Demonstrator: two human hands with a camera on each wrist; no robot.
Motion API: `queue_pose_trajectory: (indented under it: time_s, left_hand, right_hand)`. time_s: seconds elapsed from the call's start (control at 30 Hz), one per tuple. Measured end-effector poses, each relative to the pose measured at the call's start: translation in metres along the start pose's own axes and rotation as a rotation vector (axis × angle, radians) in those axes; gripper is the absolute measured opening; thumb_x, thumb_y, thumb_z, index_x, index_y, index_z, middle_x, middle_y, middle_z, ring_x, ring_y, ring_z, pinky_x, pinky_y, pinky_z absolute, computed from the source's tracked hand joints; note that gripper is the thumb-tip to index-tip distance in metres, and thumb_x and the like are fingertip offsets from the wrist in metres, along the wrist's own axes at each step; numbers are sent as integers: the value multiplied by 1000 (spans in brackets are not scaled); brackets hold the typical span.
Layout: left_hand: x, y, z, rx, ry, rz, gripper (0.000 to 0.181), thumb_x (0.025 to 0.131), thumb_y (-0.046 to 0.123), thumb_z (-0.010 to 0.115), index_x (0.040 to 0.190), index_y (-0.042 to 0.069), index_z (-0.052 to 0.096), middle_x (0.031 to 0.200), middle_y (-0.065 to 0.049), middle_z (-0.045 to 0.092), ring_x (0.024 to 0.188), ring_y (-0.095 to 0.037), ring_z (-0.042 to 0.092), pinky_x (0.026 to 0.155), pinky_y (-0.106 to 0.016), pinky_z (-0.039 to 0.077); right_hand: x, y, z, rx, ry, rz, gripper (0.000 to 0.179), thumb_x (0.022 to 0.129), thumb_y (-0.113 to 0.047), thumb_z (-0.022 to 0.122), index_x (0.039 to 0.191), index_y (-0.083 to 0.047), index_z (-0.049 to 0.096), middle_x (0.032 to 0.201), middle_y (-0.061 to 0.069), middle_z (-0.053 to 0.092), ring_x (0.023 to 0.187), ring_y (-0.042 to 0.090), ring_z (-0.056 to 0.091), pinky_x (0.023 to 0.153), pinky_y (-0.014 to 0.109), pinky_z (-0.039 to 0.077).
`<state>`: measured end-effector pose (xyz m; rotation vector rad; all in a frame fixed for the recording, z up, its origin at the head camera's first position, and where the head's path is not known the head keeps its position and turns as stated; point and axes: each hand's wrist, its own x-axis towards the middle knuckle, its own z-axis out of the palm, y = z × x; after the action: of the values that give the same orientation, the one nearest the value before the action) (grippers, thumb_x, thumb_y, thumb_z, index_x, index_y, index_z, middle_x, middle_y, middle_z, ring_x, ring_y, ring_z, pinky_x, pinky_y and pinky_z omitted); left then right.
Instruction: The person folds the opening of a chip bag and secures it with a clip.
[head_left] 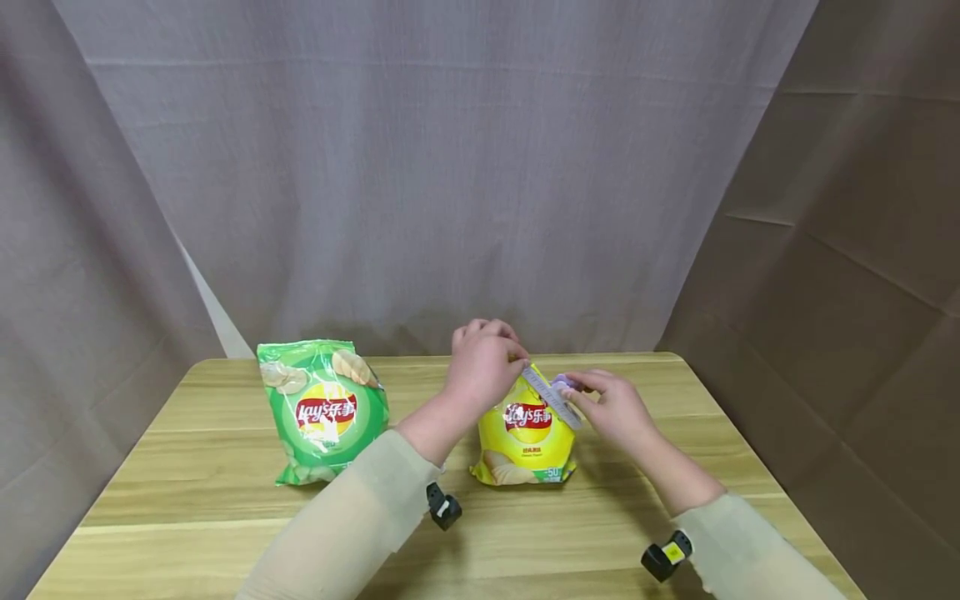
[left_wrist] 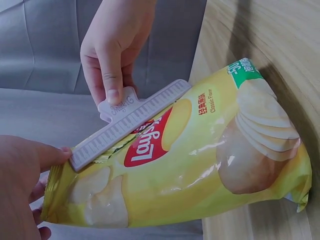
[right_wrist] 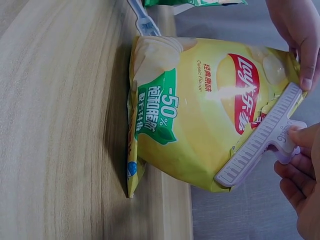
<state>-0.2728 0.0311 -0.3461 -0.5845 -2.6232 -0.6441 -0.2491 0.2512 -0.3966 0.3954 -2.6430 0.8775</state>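
A yellow bag of potato chips (head_left: 517, 450) stands on the wooden table. Across its folded upper corner lies a pale purple bag clip (left_wrist: 130, 122), slanting down to the right in the head view. My right hand (head_left: 613, 408) pinches the clip's handle between thumb and fingers. With thumb and fingers my left hand (head_left: 483, 362) grips the bag's top left corner, and the thumb touches the clip's upper end. In the right wrist view the clip (right_wrist: 265, 137) spans the bag's edge; its far jaw is hidden behind the bag.
A green bag of potato chips (head_left: 326, 417) stands to the left on the table (head_left: 225, 533). Grey curtains (head_left: 420, 183) hang behind the table, with brown cloth (head_left: 847, 292) on the right. A pale plastic strip-like object (right_wrist: 145, 22) lies beside the yellow bag.
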Motion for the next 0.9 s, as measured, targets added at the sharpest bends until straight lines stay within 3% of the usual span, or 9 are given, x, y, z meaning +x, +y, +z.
queue_pose_trajectory:
  time_s: [0.33,0.6,0.9]
  left_hand:
    - [0,-2,0,-9,24,7,8,89,34,75,91,27,79,114,8,62,117,-20,48,107,-44,30]
    - [-1,-3,1,-2,36,10,10,91,33,73,93,26,79,114,8,63,117,-20,48,107,-44,31]
    - [0,-4,0,-5,31,7,9,90,34,73,94,27,79,114,8,63,117,-20,49,107,-44,30]
  right_hand:
    - [0,2,2,20,14,-44,29,92,-17,72,118,-4,72,113,11,70,96,27,66,78,47,54]
    - [1,4,4,29,8,-31,30,93,-18,71,120,-4,70,110,9,70,96,25,65,76,42,53]
    - [3,8,8,85,6,-33,33,94,-18,69,124,-4,67,110,7,68,100,25,61,88,52,48]
